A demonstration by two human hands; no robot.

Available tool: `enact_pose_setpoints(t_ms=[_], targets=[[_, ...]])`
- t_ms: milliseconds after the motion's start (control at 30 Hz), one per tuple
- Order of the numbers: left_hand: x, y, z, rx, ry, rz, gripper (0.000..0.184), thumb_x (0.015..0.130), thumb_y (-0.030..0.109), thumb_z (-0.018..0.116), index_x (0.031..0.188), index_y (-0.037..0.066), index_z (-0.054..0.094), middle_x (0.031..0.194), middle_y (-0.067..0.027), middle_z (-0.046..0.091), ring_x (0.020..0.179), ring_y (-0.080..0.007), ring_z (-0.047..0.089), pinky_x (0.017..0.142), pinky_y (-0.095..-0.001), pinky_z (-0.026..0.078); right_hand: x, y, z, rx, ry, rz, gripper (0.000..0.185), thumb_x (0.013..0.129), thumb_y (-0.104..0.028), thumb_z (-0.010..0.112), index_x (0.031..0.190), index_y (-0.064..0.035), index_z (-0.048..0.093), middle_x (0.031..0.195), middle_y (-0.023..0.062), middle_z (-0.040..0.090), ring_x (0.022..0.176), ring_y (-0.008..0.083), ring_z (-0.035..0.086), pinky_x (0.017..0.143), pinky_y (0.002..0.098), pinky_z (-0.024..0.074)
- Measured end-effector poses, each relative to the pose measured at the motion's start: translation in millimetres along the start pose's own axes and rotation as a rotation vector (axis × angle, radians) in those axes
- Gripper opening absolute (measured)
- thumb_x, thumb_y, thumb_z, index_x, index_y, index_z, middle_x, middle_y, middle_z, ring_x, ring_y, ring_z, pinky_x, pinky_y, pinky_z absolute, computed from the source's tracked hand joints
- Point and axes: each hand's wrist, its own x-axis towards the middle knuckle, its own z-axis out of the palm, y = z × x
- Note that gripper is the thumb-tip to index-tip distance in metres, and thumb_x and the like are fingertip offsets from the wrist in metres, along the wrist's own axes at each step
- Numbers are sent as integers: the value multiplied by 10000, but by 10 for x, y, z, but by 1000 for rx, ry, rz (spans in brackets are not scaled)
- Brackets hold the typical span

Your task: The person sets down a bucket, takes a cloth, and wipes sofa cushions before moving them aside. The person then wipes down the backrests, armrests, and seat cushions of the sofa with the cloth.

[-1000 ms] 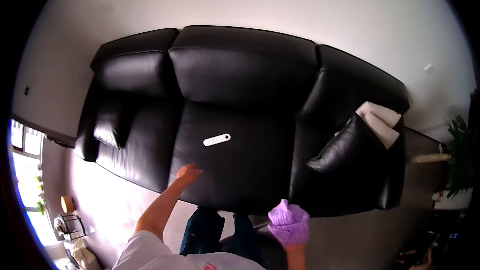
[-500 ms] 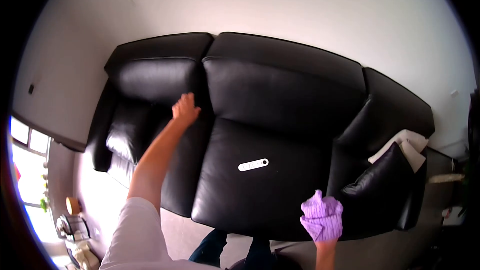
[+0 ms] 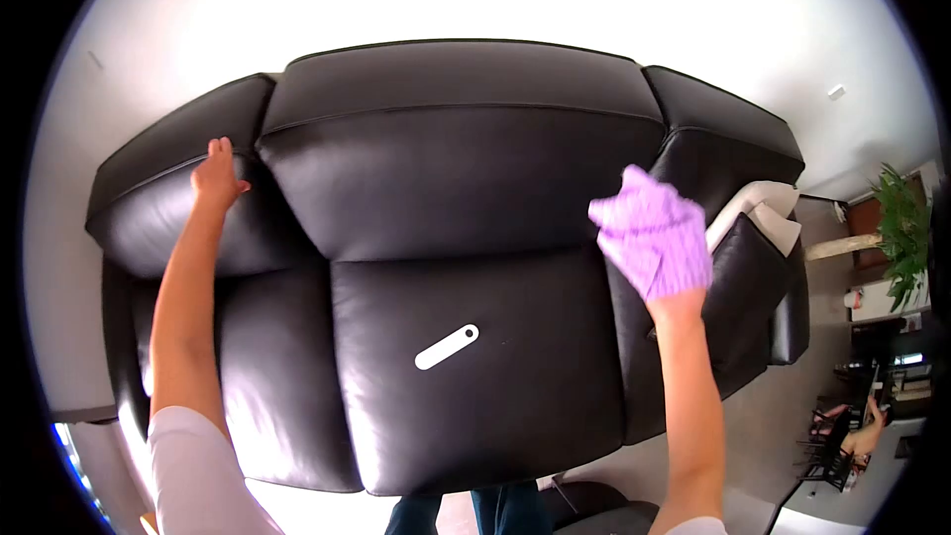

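Against the left backrest of the black leather sofa (image 3: 475,168), my left hand (image 3: 220,176) is raised with fingers stretched and thumb apart. It holds nothing; whether it touches the leather I cannot tell. A purple ribbed cloth (image 3: 654,238) covers my right hand, bunched at its upper end, so the fingers are hidden. That hand is in front of the right side of the sofa back, near the seam between sections. On the middle seat lies a white remote control (image 3: 448,347), slanted, with a dark round spot at its upper end.
A black cushion (image 3: 743,282) and a cream-coloured cloth (image 3: 768,213) lie at the sofa's right end. Beyond stand a green plant (image 3: 901,243) and a black chair (image 3: 830,456). A dark rounded object (image 3: 594,513) is on the floor near my legs.
My view has shifted to the right. My right hand has risen with the purple cloth from the front of the seat to the backrest. My left hand is now higher, at the left backrest.
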Motion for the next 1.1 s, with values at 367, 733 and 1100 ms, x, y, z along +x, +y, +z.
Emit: enact_pose_setpoints(t_ms=[367,733,1100], targets=[[302,-5,400,-25,-23,162,1115,461,239,956,1345,89,293,1098,-149,592,945,-341,663,749,-421,555,1189,1393,1629,754,571,550,667,929,-642,393,1332,-126,517,1299,122,554,1244,302,499,1045,438,382],[-33,-312,637,-47,-120,197,1155,418,254,963,1345,68,300,1106,-171,594,945,-357,653,758,-433,539,1213,1442,2366,73,-226,655,737,958,-619,308,1487,-107,335,1541,194,288,1457,350,198,1189,464,129],[-369,130,289,-65,-201,190,932,477,271,947,1185,66,377,1085,-180,617,949,-367,659,772,-444,539,932,1487,2301,-1,-199,410,608,1017,-470,331,1438,-34,383,1507,184,346,1415,347,287,1162,484,217]])
